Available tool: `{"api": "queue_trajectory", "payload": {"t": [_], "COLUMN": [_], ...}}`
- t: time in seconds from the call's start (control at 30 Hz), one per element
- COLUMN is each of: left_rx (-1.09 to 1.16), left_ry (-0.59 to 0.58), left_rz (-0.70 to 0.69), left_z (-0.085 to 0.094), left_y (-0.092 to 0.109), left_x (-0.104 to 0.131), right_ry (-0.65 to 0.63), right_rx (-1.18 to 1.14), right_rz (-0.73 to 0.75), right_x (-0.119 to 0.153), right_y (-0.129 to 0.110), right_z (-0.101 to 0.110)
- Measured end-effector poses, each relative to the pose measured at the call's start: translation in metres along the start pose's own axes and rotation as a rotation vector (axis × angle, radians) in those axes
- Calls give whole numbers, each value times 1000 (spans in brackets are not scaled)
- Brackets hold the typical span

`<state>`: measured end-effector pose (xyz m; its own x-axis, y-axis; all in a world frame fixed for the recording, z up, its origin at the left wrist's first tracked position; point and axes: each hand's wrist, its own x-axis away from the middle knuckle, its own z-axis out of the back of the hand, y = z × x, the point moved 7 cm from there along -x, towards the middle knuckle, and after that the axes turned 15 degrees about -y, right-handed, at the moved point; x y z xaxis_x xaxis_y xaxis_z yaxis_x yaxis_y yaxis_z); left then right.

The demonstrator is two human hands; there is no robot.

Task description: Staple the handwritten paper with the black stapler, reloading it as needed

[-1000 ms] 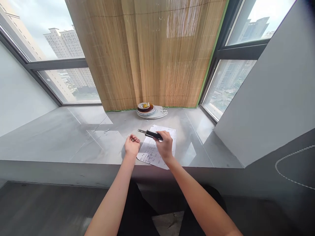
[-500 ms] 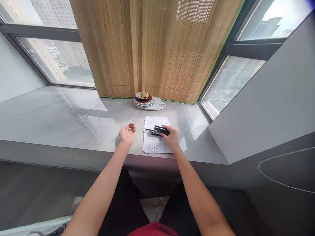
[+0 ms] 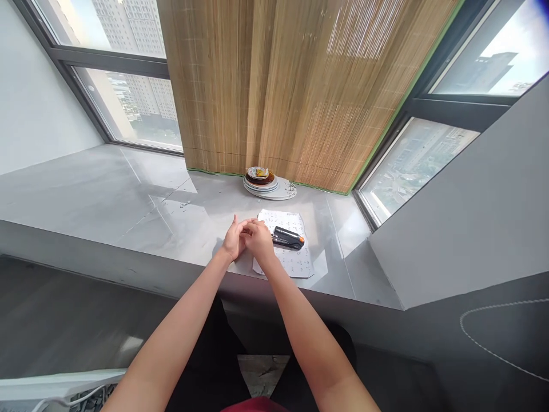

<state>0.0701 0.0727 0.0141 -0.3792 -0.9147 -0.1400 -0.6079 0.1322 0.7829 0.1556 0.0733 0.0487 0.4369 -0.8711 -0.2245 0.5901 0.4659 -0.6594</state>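
Observation:
My left hand (image 3: 234, 239) is cupped palm up above the sill, its thumb raised and its fingers partly covered. Over its palm, my right hand (image 3: 259, 239) pinches with the fingertips drawn together. Whatever is between the two hands is too small and hidden to make out. Just right of my right hand lies a black stapler (image 3: 288, 238) with an orange end, its front partly behind that hand. Under the stapler is a sheet of white paper (image 3: 295, 264) with rows of handwriting.
A stack of plates (image 3: 281, 190) with a small yellow item on top stands at the back of the grey sill (image 3: 214, 197). Behind it hangs a bamboo blind (image 3: 266, 86). Small bits (image 3: 185, 204) lie on the sill at left. A beaded cord (image 3: 476, 337) hangs at right.
My right hand has let go of the stapler, leaving it on the paper, and has moved left to meet my left hand. The view has shifted and tilted slightly.

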Motion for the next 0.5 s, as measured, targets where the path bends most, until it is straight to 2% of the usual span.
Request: {"api": "queue_trajectory", "payload": {"t": [0.07, 0.1, 0.17, 0.2, 0.27, 0.33, 0.43, 0.5], "left_rx": [-190, -327, -666, -818, -1044, -1175, -1318, -1372], "left_ry": [45, 123, 380, 507, 633, 629, 578, 558], "left_rz": [-63, -123, -244, -237, -105, 62, 184, 212], "left_z": [0, 3, 11, 14, 18, 19, 15, 13], "left_y": [3, 8, 23, 27, 28, 24, 20, 20], "left_x": [2, 4, 16, 21, 23, 18, 9, 5], "right_ry": [33, 74, 210, 288, 400, 475, 410, 380], "right_rx": [-10, -34, -126, -163, -182, -200, -239, -264], "right_rz": [26, 41, 51, 29, -45, -215, -522, -568], "right_x": [3, 6, 14, 18, 24, 26, 19, 9], "right_y": [-4, -4, 5, 17, 50, 98, 171, 200], "right_z": [8, 17, 45, 62, 97, 127, 149, 158]}}
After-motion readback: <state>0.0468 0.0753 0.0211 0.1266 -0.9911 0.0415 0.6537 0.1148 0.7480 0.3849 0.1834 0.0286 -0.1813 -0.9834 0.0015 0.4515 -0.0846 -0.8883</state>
